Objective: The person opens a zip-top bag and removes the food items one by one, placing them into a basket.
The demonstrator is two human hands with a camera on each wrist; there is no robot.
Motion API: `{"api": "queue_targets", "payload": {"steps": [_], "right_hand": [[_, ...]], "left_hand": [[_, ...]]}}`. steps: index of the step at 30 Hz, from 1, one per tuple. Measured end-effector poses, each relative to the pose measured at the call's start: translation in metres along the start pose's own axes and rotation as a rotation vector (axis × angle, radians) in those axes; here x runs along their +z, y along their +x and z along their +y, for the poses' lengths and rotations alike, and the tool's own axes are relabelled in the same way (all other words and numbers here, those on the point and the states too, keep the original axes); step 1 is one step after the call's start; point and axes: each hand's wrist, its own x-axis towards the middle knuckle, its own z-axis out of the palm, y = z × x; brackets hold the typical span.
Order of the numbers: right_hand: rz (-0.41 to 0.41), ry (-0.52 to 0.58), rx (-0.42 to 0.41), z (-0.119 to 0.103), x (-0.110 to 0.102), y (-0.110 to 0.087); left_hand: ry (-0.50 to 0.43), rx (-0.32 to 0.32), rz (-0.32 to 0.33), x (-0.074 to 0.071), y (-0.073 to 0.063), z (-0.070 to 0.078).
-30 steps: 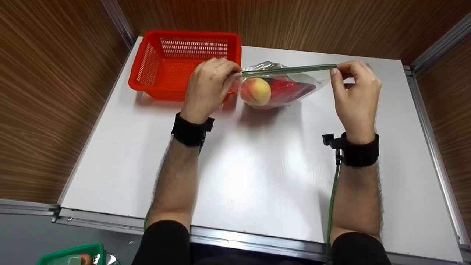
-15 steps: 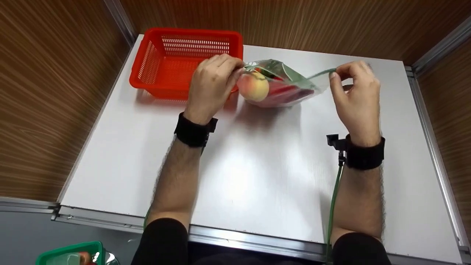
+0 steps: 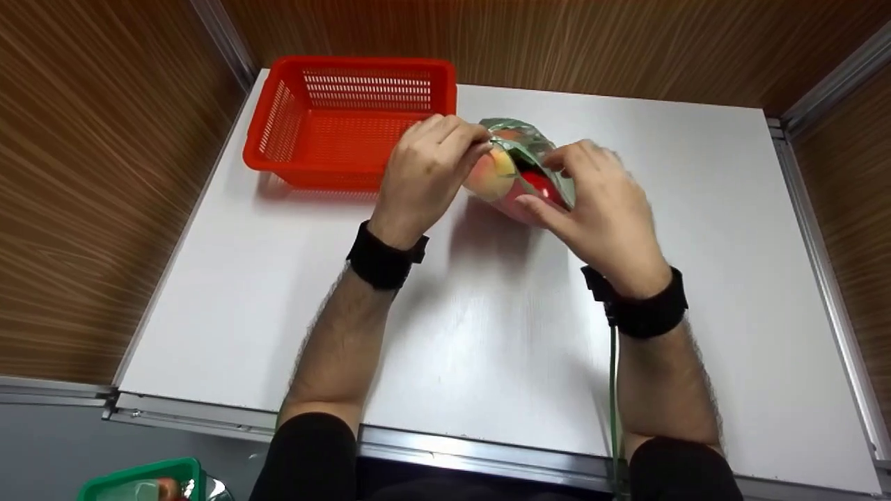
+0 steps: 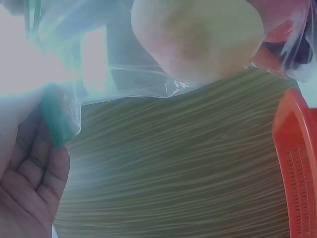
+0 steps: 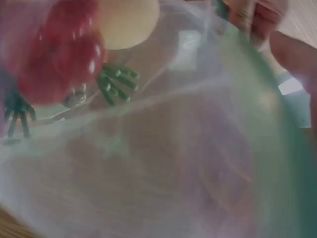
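A clear zip bag [image 3: 522, 132] with a green seal hangs between the hands, its mouth gaping. Inside lie a yellow-and-red peach [image 3: 492, 179] and glossy red produce [image 5: 62, 57] with green leafy stem parts [image 5: 115, 82]. My left hand [image 3: 431, 174] pinches the left end of the seal between thumb and fingers; in the left wrist view, the green strip [image 4: 58, 121] comes out by the fingertips. Over the right side of the mouth is my right hand [image 3: 605, 209], thumb and fingers spread apart, with the bag's edge between them.
A red plastic basket [image 3: 278, 163] stands at the back left of the white table [image 3: 487, 348], close to the left hand. Wood-grain panels [image 3: 592, 49] enclose the sides and back. Below the front edge, a green basket [image 3: 195, 470] holds some fruit.
My right hand has let go of the seal's right end, moved left, and spread its fingers at the bag's mouth. The left hand has shifted slightly right, and the mouth has widened.
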Motion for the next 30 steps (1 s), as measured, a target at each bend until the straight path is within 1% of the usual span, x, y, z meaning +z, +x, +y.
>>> {"api": "queue_targets", "payload": {"steps": [2, 4, 6, 9, 12, 15, 16, 18, 21, 24, 25, 28, 30], "right_hand": [[-0.043, -0.073, 0.046, -0.003, 0.003, 0.0], [-0.055, -0.143, 0.065, -0.003, 0.006, 0.001], [-0.033, -0.195, 0.068, -0.001, 0.008, 0.003], [0.051, -0.236, 0.072, 0.001, 0.01, 0.006], [0.162, -0.232, 0.083, 0.006, 0.013, 0.011], [0.262, -0.212, 0.084, 0.013, 0.016, 0.016], [0.291, -0.208, 0.078, 0.015, 0.017, 0.017], [0.323, -0.197, 0.075, 0.019, 0.018, 0.019], [0.338, -0.185, 0.082, 0.022, 0.016, 0.019], [0.323, -0.173, 0.099, 0.024, 0.014, 0.018], [0.318, -0.172, 0.106, 0.025, 0.013, 0.018], [0.322, -0.175, 0.122, 0.029, 0.006, 0.017], [0.316, -0.179, 0.13, 0.032, 0.0, 0.016]], "left_hand": [[0.003, 0.009, -0.002, 0.0, -0.001, 0.001], [0.004, 0.009, -0.004, -0.001, -0.001, 0.001], [0.007, 0.003, -0.008, -0.002, -0.001, 0.0], [0.013, -0.011, -0.017, -0.004, -0.001, -0.004], [0.049, -0.034, -0.024, -0.006, -0.001, -0.006], [0.108, -0.045, -0.033, -0.004, -0.001, -0.006], [0.129, -0.047, -0.034, -0.002, -0.001, -0.005], [0.16, -0.047, -0.036, 0.001, 0.0, -0.005], [0.181, -0.052, -0.037, 0.004, 0.0, -0.005], [0.18, -0.056, -0.056, 0.005, 0.001, -0.005], [0.184, -0.06, -0.062, 0.005, 0.001, -0.006], [0.183, -0.101, -0.057, 0.001, 0.001, -0.01], [0.186, -0.106, -0.058, -0.003, 0.001, -0.013]]}}
